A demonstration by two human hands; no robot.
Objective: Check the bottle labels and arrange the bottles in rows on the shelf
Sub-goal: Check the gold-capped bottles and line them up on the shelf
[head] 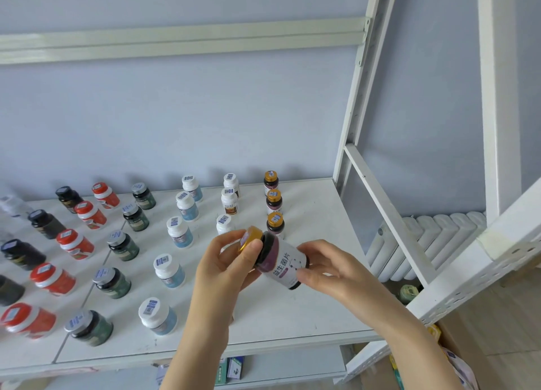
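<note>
A dark bottle with a gold cap and a white and purple label lies tilted on its side in the air above the white shelf. My left hand grips its cap end, and my right hand pinches its base end, label facing up. Behind it stand three matching gold-capped bottles in a row running back. Further left stand rows of white-capped bottles, blue-labelled bottles, dark green bottles, red bottles and black bottles.
The shelf's white metal uprights and a diagonal brace rise at the right. A white radiator stands behind them against the blue wall. Small boxes sit on the lower shelf, and a cardboard box is at the lower right.
</note>
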